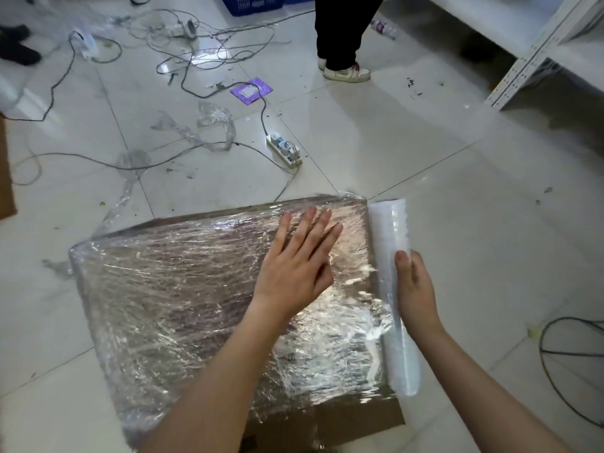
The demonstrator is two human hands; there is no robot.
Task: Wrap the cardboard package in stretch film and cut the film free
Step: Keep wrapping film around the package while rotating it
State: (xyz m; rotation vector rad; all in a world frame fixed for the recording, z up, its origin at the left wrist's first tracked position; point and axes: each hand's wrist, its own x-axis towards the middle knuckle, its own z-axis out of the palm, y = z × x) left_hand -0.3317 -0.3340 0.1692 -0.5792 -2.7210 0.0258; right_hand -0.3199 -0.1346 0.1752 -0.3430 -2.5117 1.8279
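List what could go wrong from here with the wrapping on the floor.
1. The right hand grips the white roll of stretch film only near its middle; it might twist and wrinkle the film.
2. The left hand lies flat on the film-covered brown cardboard package; lifting it early may let the layer slacken.
3. The near right corner of bare cardboard could stay uncovered.
4. The grey cables nearby could snag the roll.

Glossy pale tile floor [376,132] w/ tangled cables [183,57], white metal shelving [536,50] at right
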